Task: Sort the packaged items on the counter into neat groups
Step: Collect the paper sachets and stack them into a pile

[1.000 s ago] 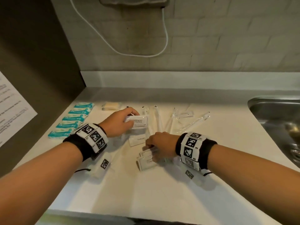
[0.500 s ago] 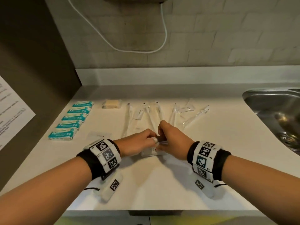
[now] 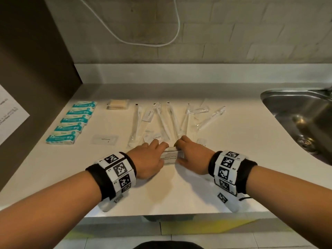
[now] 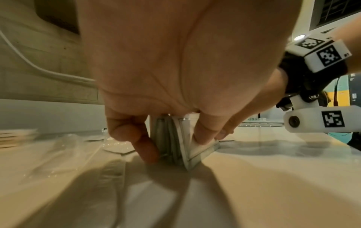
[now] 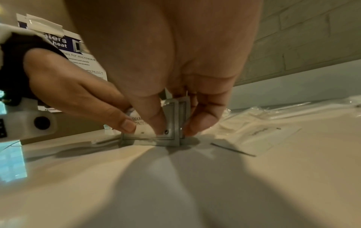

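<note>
A small stack of white shampoo-with-conditioner sachets (image 3: 169, 157) stands on edge on the counter (image 3: 179, 191) between my two hands. My left hand (image 3: 152, 155) pinches the stack's left end, thumb in front and fingers behind (image 4: 175, 143). At the right end my right hand (image 3: 186, 155) pinches it the same way (image 5: 173, 123). Behind the hands lie wrapped toothbrushes (image 3: 168, 121) fanned out, toothpaste sachets (image 3: 105, 139), and a row of teal tissue packs (image 3: 71, 121) at the left.
A tan wrapped stack (image 3: 117, 104) lies at the back left. The steel sink (image 3: 301, 119) cuts into the counter on the right. A dark wall with a posted notice (image 3: 10, 112) bounds the left side; a white cable (image 3: 143, 42) hangs on the brick wall.
My left hand brought its sachet from the back left to the middle. The right hand lifted its sachets there too, and both hands now square one stack together.
</note>
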`<state>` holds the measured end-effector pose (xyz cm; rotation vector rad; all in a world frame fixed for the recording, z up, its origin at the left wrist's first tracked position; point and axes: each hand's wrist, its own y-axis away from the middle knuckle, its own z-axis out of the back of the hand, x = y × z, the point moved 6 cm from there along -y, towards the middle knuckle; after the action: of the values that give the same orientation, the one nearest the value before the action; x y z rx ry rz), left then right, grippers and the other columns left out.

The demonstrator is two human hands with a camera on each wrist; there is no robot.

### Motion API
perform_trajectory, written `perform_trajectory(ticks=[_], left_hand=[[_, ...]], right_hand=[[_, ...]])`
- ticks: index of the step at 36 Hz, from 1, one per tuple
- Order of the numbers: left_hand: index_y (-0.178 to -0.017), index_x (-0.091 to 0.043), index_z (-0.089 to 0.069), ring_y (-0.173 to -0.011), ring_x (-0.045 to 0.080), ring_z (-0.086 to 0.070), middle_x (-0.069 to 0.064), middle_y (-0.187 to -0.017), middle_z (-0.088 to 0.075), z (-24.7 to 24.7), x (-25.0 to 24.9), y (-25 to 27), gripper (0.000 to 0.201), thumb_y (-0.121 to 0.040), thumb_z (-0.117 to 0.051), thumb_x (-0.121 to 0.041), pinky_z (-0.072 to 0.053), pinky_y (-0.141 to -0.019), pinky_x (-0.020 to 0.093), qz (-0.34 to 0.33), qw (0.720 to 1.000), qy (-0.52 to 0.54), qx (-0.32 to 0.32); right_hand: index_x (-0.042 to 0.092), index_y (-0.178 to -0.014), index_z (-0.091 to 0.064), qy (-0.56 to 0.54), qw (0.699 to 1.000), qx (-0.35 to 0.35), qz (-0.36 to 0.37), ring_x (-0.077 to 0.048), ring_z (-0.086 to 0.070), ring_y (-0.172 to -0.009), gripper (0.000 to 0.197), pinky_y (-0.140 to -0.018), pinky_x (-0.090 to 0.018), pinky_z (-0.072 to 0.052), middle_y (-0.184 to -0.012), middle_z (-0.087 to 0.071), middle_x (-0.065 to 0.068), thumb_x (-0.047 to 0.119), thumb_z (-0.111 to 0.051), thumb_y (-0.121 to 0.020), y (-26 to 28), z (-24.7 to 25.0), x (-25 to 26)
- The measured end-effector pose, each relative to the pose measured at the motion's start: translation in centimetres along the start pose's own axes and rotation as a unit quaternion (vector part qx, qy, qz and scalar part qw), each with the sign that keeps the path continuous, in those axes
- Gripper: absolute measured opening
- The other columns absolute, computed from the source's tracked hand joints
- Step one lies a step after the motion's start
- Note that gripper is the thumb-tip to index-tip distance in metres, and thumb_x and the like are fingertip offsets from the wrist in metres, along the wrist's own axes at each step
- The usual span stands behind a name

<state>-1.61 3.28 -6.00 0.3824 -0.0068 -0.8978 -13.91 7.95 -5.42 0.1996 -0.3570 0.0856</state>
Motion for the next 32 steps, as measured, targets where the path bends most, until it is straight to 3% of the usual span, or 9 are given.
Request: perform_trajectory(ticks=[6, 9, 12, 15, 18, 22, 26, 29, 32], left_hand=[[-0.139, -0.017, -0.023, -0.078, 0.027, -0.05, 0.009, -0.129, -0.033, -0.2, -0.7, -0.1, 0.045, -0.099, -0.039, -0.028, -0.041, -0.075, 0.036, 0.014, 0.997, 0.076, 0.026], [-0.14, -0.013, -0.024, -0.083, 0.026, -0.051, 0.009, -0.134, -0.031, -0.3, -0.8, -0.1, 0.049, -0.097, -0.043, -0.026, -0.04, -0.075, 0.033, 0.018, 0.993, 0.114, 0.026], [-0.142, -0.013, -0.022, -0.1, 0.026, -0.056, 0.01, -0.141, -0.033, -0.2, -0.4, 0.1, 0.052, -0.098, -0.046, -0.026, -0.046, -0.087, 0.034, 0.029, 0.985, 0.169, 0.008], [-0.139, -0.014, -0.023, -0.094, 0.02, -0.059, 0.011, -0.124, -0.055, 0.3, 0.4, 0.3, 0.051, -0.097, -0.051, -0.026, -0.049, -0.081, 0.03, 0.036, 0.973, 0.227, -0.007], [-0.129, -0.018, -0.039, -0.084, 0.012, -0.06, 0.003, -0.108, -0.064, 1.7, 1.5, 0.8, 0.044, -0.093, -0.061, -0.031, -0.049, -0.07, 0.023, 0.033, 0.966, 0.252, -0.042], [-0.112, -0.023, -0.056, -0.08, 0.004, -0.059, -0.011, -0.095, -0.064, 4.2, 3.1, 1.3, 0.028, -0.088, -0.068, -0.03, -0.045, -0.068, 0.015, 0.034, 0.943, 0.312, -0.112], [-0.123, -0.024, -0.049, -0.097, 0.02, -0.063, -0.001, -0.109, -0.065, 6.2, 3.4, 1.5, 0.031, -0.094, -0.058, -0.032, -0.052, -0.088, 0.04, 0.027, 0.928, 0.351, -0.124], [-0.133, -0.025, -0.033, -0.111, 0.035, -0.06, 0.011, -0.125, -0.059, 7.2, 2.6, 1.2, 0.035, -0.1, -0.046, -0.028, -0.049, -0.095, 0.052, 0.035, 0.914, 0.387, -0.111], [-0.135, -0.021, -0.027, -0.093, 0.026, -0.063, 0.014, -0.13, -0.05, 7.7, 1.9, 0.6, 0.036, -0.102, -0.041, -0.016, -0.056, -0.079, 0.039, 0.036, 0.874, 0.47, -0.119]], right_hand=[[0.003, -0.115, -0.039, -0.002, 0.999, 0.041, -0.021, -0.025, -0.048, -0.075, 0.025, -0.069, -0.033, -0.037, -0.106, -0.041, -0.009, 0.019, -0.045, -0.096, -0.2, -1.2, 0.3], [0.003, -0.113, -0.039, -0.003, 0.999, 0.045, -0.026, -0.024, -0.046, -0.073, 0.026, -0.069, -0.036, -0.04, -0.101, -0.035, -0.006, 0.021, -0.046, -0.096, -0.3, -1.3, 0.4], [0.004, -0.109, -0.042, -0.014, 0.999, 0.045, -0.028, -0.026, -0.049, -0.076, 0.019, -0.071, -0.036, -0.041, -0.101, -0.04, -0.008, 0.019, -0.044, -0.097, -0.5, -1.0, 0.4], [0.004, -0.103, -0.047, -0.021, 0.998, 0.057, -0.02, -0.029, -0.054, -0.085, 0.015, -0.072, -0.034, -0.042, -0.104, -0.052, -0.013, 0.018, -0.048, -0.097, -0.7, -0.2, 0.2], [0.01, -0.095, -0.046, -0.044, 0.997, 0.058, -0.007, -0.024, -0.052, -0.083, 0.008, -0.067, -0.027, -0.038, -0.094, -0.055, -0.007, 0.017, -0.051, -0.096, -0.7, 1.4, 0.2], [0.011, -0.114, -0.05, -0.111, 0.993, 0.031, -0.008, -0.018, -0.055, -0.081, 0.026, -0.064, -0.022, -0.041, -0.095, -0.058, -0.002, 0.018, -0.061, -0.091, -1.3, 4.4, 0.2], [0.012, -0.115, -0.051, -0.149, 0.989, 0.0, -0.003, -0.016, -0.058, -0.081, 0.031, -0.064, -0.021, -0.045, -0.096, -0.061, -0.001, 0.023, -0.064, -0.09, -2.3, 7.3, 0.5], [0.009, -0.122, -0.046, -0.178, 0.984, -0.011, -0.005, -0.024, -0.062, -0.086, 0.034, -0.07, -0.032, -0.051, -0.104, -0.064, -0.009, 0.021, -0.06, -0.093, -3.0, 8.4, 1.0], [0.006, -0.123, -0.038, -0.226, 0.974, 0.002, -0.014, -0.029, -0.066, -0.08, 0.032, -0.076, -0.047, -0.055, -0.102, -0.065, -0.018, 0.015, -0.053, -0.096, -3.5, 8.4, 1.3]])
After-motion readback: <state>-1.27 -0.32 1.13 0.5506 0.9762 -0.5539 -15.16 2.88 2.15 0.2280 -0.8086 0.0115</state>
